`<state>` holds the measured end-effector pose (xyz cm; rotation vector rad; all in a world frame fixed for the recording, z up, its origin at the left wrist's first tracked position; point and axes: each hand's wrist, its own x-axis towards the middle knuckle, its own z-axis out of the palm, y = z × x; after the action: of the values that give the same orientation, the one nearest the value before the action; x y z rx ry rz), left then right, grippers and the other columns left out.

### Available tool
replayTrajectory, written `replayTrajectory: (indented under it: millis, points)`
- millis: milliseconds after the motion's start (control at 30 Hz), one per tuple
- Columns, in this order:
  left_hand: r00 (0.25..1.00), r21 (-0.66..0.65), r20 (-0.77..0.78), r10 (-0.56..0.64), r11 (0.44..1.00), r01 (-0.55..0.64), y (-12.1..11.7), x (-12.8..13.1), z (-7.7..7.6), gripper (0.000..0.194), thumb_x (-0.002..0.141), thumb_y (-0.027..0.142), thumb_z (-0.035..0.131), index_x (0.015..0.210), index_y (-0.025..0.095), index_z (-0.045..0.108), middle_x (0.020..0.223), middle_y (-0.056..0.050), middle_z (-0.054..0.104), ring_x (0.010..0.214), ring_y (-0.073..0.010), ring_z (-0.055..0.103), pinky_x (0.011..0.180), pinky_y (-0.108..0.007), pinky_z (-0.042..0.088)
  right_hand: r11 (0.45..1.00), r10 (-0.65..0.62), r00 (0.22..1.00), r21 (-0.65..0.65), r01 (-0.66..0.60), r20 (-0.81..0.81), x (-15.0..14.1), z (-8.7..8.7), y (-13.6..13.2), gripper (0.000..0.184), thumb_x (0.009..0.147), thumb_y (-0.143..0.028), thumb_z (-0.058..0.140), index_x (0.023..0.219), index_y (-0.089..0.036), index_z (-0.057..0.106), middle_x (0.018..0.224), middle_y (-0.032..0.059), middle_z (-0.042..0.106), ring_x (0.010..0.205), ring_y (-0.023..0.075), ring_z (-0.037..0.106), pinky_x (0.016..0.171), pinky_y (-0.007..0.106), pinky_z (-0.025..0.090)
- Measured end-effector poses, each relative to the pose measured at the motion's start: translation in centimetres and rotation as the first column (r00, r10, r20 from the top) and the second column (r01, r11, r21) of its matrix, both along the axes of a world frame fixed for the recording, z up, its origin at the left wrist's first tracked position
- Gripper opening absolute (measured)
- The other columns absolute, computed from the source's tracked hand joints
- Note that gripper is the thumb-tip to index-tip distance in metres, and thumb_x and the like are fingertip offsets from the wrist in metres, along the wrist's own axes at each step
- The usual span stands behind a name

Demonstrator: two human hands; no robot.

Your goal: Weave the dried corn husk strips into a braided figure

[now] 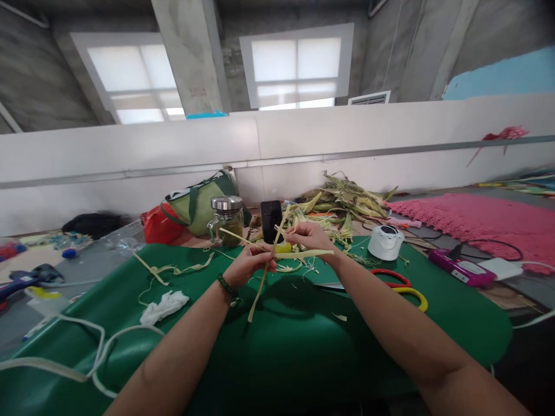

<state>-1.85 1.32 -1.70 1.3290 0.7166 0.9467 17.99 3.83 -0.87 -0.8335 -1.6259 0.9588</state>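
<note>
Pale corn husk strips (pixel 260 289) cross each other in front of me, above the green mat (pixel 277 358). My left hand (pixel 249 266), with a dark beaded bracelet at the wrist, is closed around the point where they cross. One strip hangs down, one points left and another reaches right under my other wrist. My right hand (pixel 310 237) pinches the strips just right of the crossing; its fingertips partly hide what they grip. Below the right forearm lie scissors (pixel 392 283) with red and yellow handles. Husk scraps (pixel 290 267) are scattered behind the hands.
Behind stand a lidded glass jar (pixel 226 222), a black phone (pixel 272 219) and a heap of husks (pixel 347 196). A white round device (pixel 385 242) and a purple power strip (pixel 462 267) are at right. Crumpled white tissue (pixel 163 307) and a white cable (pixel 102 346) lie left.
</note>
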Motion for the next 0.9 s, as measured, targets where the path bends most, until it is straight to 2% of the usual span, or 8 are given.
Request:
replayTrajectory:
  millis: [133,233,533,633,733,900]
  points:
    - [0.998,0.034,-0.023,0.058,0.998,-0.057,-0.1,0.2,0.0,0.03,0.059,0.038,0.076,0.07,0.013,0.065,0.056,-0.003,0.064,0.053,-0.0143,0.061,0.058,-0.026,0.049,0.999,0.031,0.998,-0.016,-0.03,0.046,-0.4,0.0,-0.4,0.026,0.061,-0.037,0.07,0.07,-0.013,0.065,0.058,0.0,0.06,0.052,0.0099,0.052,0.052,0.023,0.041]
    - [0.996,0.059,-0.034,0.081,0.995,-0.079,-0.3,0.4,0.2,0.03,0.059,0.039,0.076,0.066,0.013,0.063,0.054,-0.002,0.062,0.052,-0.0134,0.059,0.057,-0.026,0.048,1.0,0.003,0.996,-0.005,-0.003,0.093,-0.6,0.2,-0.8,0.024,0.061,-0.036,0.068,0.068,-0.013,0.064,0.057,0.0002,0.059,0.052,0.0103,0.051,0.051,0.023,0.039]
    - [0.989,0.044,-0.073,0.125,0.992,-0.122,-0.4,1.3,0.1,0.028,0.052,0.019,0.08,0.075,0.013,0.064,0.066,-0.001,0.066,0.06,-0.0111,0.061,0.059,-0.019,0.047,0.997,-0.043,0.98,0.077,0.028,0.195,-1.3,0.3,-1.7,0.024,0.064,-0.037,0.064,0.061,-0.014,0.06,0.056,-0.0003,0.056,0.052,0.0093,0.047,0.048,0.021,0.035]
    - [0.994,-0.024,-0.016,0.107,0.994,-0.108,-0.3,1.0,0.0,0.029,0.056,0.027,0.079,0.077,0.013,0.064,0.068,-0.003,0.068,0.063,-0.0138,0.064,0.061,-0.022,0.05,0.999,-0.035,0.989,0.044,0.029,0.146,-1.3,0.1,-1.3,0.024,0.063,-0.037,0.065,0.061,-0.014,0.059,0.053,-0.0018,0.053,0.05,0.0083,0.046,0.048,0.021,0.034]
    - [0.994,-0.113,0.052,0.098,0.989,-0.092,0.0,0.6,-0.1,0.027,0.066,0.038,0.072,0.071,0.013,0.064,0.059,-0.005,0.067,0.058,-0.0152,0.064,0.06,-0.025,0.052,1.0,0.018,0.997,0.0,-0.018,0.076,-0.9,0.2,-1.0,0.027,0.064,-0.04,0.065,0.063,-0.014,0.059,0.053,-0.0019,0.053,0.048,0.0076,0.044,0.047,0.021,0.033]
    - [0.996,-0.132,0.012,0.088,0.988,-0.086,0.2,0.5,-0.3,0.032,0.066,0.043,0.071,0.059,0.013,0.063,0.049,-0.004,0.061,0.043,-0.0123,0.058,0.047,-0.023,0.049,0.998,0.063,0.996,0.028,-0.065,0.068,-0.6,0.5,-1.2,0.028,0.067,-0.042,0.063,0.064,-0.014,0.06,0.054,-0.0014,0.053,0.049,0.0077,0.044,0.048,0.021,0.034]
